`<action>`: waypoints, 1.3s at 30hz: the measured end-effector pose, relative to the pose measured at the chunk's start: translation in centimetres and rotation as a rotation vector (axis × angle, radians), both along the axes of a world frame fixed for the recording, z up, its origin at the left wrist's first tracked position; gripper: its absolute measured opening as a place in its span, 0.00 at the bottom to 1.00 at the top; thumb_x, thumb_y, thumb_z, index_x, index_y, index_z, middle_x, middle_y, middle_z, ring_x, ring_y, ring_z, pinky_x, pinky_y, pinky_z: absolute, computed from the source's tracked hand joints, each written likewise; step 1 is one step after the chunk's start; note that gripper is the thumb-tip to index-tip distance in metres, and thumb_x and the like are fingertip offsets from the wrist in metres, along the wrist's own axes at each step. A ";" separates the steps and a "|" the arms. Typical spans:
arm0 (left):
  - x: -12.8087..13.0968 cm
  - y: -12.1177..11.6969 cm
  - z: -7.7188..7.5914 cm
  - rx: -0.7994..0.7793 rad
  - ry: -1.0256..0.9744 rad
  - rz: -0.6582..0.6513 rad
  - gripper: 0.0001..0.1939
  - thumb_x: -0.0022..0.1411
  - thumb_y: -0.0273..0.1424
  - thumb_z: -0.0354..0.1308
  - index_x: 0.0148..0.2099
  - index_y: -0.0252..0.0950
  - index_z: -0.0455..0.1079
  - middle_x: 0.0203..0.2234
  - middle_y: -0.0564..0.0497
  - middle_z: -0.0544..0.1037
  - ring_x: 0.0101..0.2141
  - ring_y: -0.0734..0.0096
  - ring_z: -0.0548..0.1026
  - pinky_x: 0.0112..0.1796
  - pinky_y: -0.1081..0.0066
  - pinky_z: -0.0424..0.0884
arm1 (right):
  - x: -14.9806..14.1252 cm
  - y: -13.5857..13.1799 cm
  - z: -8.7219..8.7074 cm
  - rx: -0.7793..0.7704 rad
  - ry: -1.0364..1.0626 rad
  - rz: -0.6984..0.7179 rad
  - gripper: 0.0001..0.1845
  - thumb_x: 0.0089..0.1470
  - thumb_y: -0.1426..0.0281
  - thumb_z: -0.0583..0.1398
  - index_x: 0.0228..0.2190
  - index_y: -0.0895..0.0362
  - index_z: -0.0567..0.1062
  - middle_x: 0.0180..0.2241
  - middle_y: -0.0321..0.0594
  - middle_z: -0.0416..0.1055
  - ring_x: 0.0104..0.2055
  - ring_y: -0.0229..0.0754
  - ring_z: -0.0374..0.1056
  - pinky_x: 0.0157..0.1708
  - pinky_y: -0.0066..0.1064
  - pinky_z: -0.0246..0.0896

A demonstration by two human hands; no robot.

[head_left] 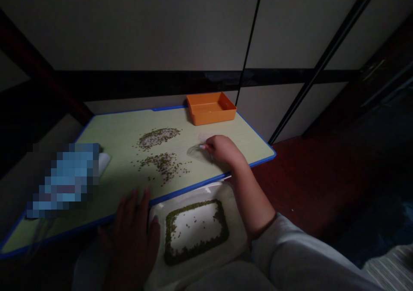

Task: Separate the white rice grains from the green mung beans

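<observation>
Two loose patches of grains are lying near the middle of the table (122, 125): the far patch (158, 138) is sitting nearer the far edge, while the near patch (165, 164) is spreading toward the front edge. Both are lying thinly, so single grains are showing at their borders.

The right hand (222, 148) is curling to a near-closed pinch, thumb and finger gripping a clear curved piece (198, 154) by its upper border, right of the grains and not far from the front edge. This grip is probably leaving the piece's lower part free against the tabletop; whether it is touching there, cannot tell.

The left hand (134, 230) is spreading its fingers at the front edge, beside the left wall of a white tray (193, 239); no object is showing in it. It is possibly steadying the tray; contact is too dark to confirm.

The tray is sitting just below the front edge, a position likely suited to catching grains leaving that side. Inside, grains are lining the foot of its walls, a few scattering over the floor.

An orange box (214, 118) is standing at the far edge, toward the right corner, presumably keeping out of the hands' way
</observation>
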State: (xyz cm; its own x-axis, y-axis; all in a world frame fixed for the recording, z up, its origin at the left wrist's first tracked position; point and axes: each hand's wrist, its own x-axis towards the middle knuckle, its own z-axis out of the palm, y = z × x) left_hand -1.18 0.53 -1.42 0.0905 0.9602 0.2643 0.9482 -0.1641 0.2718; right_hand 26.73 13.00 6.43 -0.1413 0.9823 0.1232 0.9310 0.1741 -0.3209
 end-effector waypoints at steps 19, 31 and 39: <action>1.0 -0.2 1.8 -0.125 -0.081 0.072 0.29 0.71 0.38 0.36 0.69 0.38 0.53 0.72 0.39 0.52 0.72 0.55 0.46 0.64 0.27 0.40 | -1.9 -1.0 0.9 -0.140 0.293 0.360 0.19 0.62 0.66 0.59 0.20 0.57 0.69 0.19 0.31 0.60 0.26 0.34 0.51 0.30 0.31 0.41; 0.8 -0.2 1.4 -0.095 -0.078 0.058 0.30 0.69 0.36 0.39 0.72 0.42 0.49 0.72 0.40 0.53 0.72 0.51 0.47 0.64 0.27 0.42 | -1.0 -1.4 0.8 -0.282 0.419 0.468 0.16 0.61 0.67 0.60 0.22 0.59 0.71 0.20 0.31 0.65 0.25 0.33 0.57 0.30 0.28 0.46; 1.0 -0.3 1.5 -0.108 -0.081 0.074 0.29 0.70 0.37 0.37 0.70 0.40 0.53 0.72 0.41 0.52 0.72 0.53 0.47 0.65 0.28 0.42 | -0.7 -1.7 0.8 -0.356 0.380 0.449 0.15 0.59 0.68 0.60 0.21 0.58 0.72 0.19 0.30 0.65 0.24 0.33 0.57 0.30 0.29 0.48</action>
